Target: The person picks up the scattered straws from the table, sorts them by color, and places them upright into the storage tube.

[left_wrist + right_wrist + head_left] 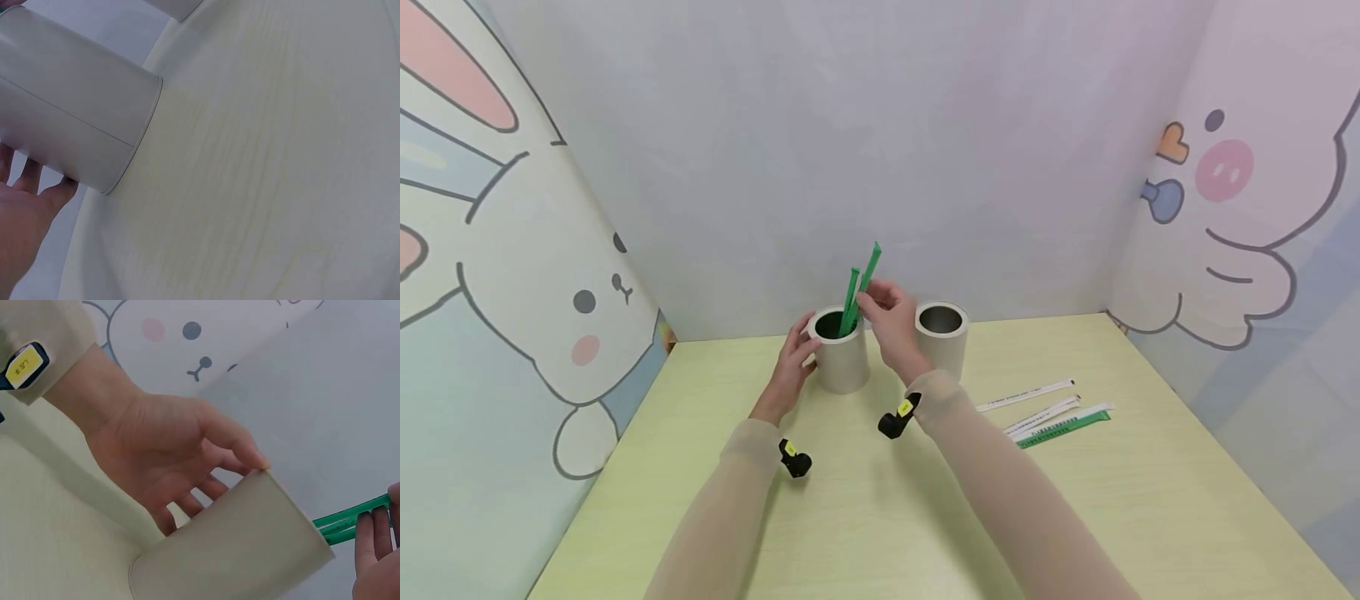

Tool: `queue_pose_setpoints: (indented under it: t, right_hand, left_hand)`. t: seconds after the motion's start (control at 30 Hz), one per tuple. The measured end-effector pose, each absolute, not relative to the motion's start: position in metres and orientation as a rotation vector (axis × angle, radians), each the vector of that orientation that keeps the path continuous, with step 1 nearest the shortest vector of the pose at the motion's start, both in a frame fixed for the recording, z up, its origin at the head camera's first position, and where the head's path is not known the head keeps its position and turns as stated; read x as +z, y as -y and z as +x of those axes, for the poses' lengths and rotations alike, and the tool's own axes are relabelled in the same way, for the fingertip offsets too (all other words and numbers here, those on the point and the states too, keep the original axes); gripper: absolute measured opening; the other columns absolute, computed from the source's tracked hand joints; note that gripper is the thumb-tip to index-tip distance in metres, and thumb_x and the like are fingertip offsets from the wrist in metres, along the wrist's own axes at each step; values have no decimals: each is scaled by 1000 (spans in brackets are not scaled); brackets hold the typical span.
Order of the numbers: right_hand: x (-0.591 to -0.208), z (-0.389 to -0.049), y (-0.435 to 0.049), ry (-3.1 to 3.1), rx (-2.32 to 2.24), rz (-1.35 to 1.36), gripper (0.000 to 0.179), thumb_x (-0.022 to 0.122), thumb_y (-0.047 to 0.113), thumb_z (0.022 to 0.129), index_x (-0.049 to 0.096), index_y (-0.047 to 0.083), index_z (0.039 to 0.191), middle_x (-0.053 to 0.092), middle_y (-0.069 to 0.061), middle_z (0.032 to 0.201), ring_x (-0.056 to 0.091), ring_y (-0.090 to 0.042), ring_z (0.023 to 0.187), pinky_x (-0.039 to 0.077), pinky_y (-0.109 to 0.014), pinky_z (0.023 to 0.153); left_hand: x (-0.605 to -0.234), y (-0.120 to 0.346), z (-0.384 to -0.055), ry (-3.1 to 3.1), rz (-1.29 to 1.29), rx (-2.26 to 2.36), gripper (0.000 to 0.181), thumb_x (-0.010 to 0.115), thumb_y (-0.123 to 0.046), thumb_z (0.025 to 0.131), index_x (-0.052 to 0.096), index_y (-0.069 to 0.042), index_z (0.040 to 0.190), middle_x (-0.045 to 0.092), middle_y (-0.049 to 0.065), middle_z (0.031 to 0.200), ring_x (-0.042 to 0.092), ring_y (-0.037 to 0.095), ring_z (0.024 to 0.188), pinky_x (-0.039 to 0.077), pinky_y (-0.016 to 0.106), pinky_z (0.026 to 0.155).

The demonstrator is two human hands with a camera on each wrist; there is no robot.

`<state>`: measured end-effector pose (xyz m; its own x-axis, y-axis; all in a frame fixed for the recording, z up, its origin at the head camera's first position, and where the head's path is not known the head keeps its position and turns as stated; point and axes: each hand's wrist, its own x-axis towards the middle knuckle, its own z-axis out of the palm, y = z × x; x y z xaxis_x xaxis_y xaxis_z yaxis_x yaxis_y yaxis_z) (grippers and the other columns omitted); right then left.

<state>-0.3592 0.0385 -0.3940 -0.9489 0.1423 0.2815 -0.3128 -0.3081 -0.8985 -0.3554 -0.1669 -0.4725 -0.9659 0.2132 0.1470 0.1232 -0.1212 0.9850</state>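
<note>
A pale cylindrical cup (842,367) stands upright on the table, with slim green wrapped straws (851,293) leaning out of its mouth. My left hand (789,367) holds this cup from the left. In the right wrist view its thumb lies at the rim and its other fingers along the cup's wall (231,544). Above the right side of the mouth, my right hand (895,325) pinches a green wrapped straw (871,265) whose top rises higher than the others. The lower ends of the straws are hidden inside the cup.
A second pale cup (946,350) stands just right of the first, partly behind my right hand. Several white wrapped straws (1037,393) and a green one (1066,428) lie on the table at the right. A plain backdrop (865,150) rises behind the table.
</note>
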Motion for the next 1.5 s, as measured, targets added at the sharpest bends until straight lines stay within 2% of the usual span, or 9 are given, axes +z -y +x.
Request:
queue_pose_setpoints:
  t: [0.13,0.3,0.47,0.6,0.77,1.0,1.2,1.37,1.5]
  right_hand:
    - [-404,-359,-40,1763,2284,189,26,74,2,97,71,2,124,71,-6,110,68,-14,97,61,-31,91]
    - [-408,-356,-49,1923,2138,183,35,76,3,95,70,3,129,74,-16,120,71,-22,105,60,-31,90]
    - [-397,-347,-73,2198,1888,244,41,78,14,96,69,9,136,74,-10,126,72,-27,113,59,-38,94]
    - [-381,-335,-108,2398,1742,465,42,78,17,98,67,11,138,72,-9,132,71,-28,117,59,-43,98]
    - [-367,-314,-160,2567,1631,719,35,78,17,98,70,16,133,71,-6,130,70,-24,117,60,-39,97]
    - [-380,-285,-233,2782,1368,1008,39,79,12,96,69,8,134,70,-14,129,68,-35,118,60,-37,98]
    - [-393,-263,-284,2891,1252,1056,41,82,21,96,69,16,134,71,0,129,66,-36,121,57,-45,103]
    - [-404,-247,-316,2930,1169,1097,39,82,24,96,70,15,133,71,-5,128,67,-33,118,58,-46,101]
    - [-416,-239,-338,2933,1124,1113,38,82,18,96,71,11,131,72,-12,126,69,-30,116,59,-46,98]
  left_hand:
    - [-473,167,-356,-2037,399,2275,61,48,-29,113,25,-29,169,30,13,169,27,32,157,20,67,126]
    - [-473,165,-355,-2030,403,2279,61,50,-28,113,26,-29,169,30,13,169,26,31,157,19,67,126]
    - [-473,167,-356,-2042,403,2279,61,51,-28,113,27,-28,169,32,13,168,28,30,156,21,66,126]
    - [-475,168,-357,-2053,407,2271,61,51,-29,113,27,-28,168,33,13,167,29,31,155,22,67,126]
    - [-474,168,-358,-2053,406,2261,61,51,-30,113,26,-28,169,32,14,167,28,31,156,21,66,126]
    - [-473,169,-357,-2057,403,2258,62,50,-30,113,25,-28,169,31,14,167,28,31,156,20,66,127]
    - [-475,171,-357,-2053,405,2258,61,50,-30,113,25,-28,169,30,15,168,27,32,156,19,66,127]
    - [-475,171,-357,-2056,400,2254,61,50,-30,113,25,-28,169,31,14,167,28,31,156,20,66,127]
    - [-474,169,-358,-2052,407,2267,61,51,-30,112,27,-29,168,34,14,165,30,31,154,22,66,126]
